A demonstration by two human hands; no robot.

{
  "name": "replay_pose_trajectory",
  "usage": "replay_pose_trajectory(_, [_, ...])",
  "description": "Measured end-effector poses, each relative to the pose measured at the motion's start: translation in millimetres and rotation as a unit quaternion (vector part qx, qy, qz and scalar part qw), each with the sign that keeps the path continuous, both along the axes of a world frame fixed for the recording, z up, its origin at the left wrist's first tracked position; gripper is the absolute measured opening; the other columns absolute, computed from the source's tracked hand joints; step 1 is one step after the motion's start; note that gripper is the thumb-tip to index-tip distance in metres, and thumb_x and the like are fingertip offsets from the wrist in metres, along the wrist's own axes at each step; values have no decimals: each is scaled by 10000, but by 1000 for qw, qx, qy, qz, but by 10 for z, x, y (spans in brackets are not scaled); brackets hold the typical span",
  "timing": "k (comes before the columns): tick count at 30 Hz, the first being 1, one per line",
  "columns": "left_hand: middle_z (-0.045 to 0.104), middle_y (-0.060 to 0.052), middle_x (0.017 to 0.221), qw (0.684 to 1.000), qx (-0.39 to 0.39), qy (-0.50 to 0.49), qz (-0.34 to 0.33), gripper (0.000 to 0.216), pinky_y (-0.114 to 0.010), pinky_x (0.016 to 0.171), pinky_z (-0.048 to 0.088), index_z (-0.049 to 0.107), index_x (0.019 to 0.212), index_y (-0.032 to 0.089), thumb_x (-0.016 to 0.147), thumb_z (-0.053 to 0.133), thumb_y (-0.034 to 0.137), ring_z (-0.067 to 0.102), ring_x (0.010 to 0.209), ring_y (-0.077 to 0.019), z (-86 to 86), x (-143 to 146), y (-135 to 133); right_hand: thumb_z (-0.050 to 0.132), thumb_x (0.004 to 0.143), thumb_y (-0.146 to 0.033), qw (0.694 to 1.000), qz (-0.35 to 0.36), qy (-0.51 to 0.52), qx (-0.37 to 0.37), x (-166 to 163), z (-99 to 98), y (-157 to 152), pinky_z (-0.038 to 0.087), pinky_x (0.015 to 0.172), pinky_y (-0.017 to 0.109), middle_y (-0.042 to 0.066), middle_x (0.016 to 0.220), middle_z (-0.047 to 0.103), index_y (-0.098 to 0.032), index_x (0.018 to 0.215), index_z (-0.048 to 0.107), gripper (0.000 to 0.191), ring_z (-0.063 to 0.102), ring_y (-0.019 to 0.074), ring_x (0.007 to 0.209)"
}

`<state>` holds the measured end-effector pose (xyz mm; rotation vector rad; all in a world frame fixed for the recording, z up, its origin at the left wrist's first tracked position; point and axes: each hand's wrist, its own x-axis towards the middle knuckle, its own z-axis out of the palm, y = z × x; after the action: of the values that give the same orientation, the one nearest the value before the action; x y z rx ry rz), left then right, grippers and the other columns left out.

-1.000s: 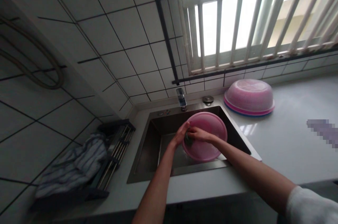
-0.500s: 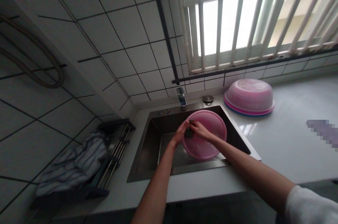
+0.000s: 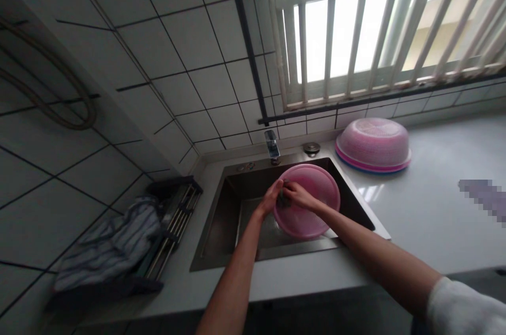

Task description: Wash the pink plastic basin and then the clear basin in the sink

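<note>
Inside the sink (image 3: 221,224), our left hand (image 3: 271,199) has its grip clamped on the rim of the pink colander (image 3: 314,206). Just right of it, our right hand (image 3: 299,195) has its grip closed on a dark scrubber (image 3: 282,199), pressed against the colander's inner wall.

We find a pink basket (image 3: 312,203) tilted in the steel sink (image 3: 221,229), its rim gripped by the left hand (image 3: 271,197). The right hand (image 3: 299,195) presses a dark scrubber (image 3: 282,197) inside it. Stacked baskets (image 3: 373,144) sit upturned on the counter (image 3: 427,219); a striped cloth (image 3: 110,243) lies on the rack (image 3: 174,219).
</note>
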<state>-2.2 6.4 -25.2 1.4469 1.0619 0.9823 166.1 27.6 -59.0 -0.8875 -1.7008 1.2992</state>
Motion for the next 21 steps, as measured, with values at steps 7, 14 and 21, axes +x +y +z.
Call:
replay_pose_trajectory(7, [667, -151, 1526, 1000, 3, -12, -9, 946, -537, 1328, 281, 701, 1442, 163, 843, 639, 893, 536, 1487, -389, 14, 31, -20, 574, 919, -405, 996, -81, 44, -1, 106, 46, 96, 465, 659, 284, 51, 817, 675, -180, 867, 647, 243, 575, 184, 715])
replay_pose_trajectory(14, [742, -145, 1407, 1000, 3, 5, -4, 940, -538, 1322, 288, 767, 1322, 159, 782, 671, 922, 576, 1435, -393, 2, 3, -5, 617, 893, -327, 993, 100, -44, -45, -67, -93, -76, 425, 581, 265, 28, 700, 634, -179, 778, 630, 188, 524, 151, 599])
replay_pose_trajectory(21, [682, -151, 1491, 1000, 0, -17, -17, 873, -521, 1296, 324, 710, 1383, 169, 834, 702, 848, 535, 1470, -387, 60, 43, -46, 547, 903, -371, 989, -135, 51, -15, 150, 63, 144, 467, 669, 282, 47, 826, 685, -179, 856, 638, 218, 588, 187, 736])
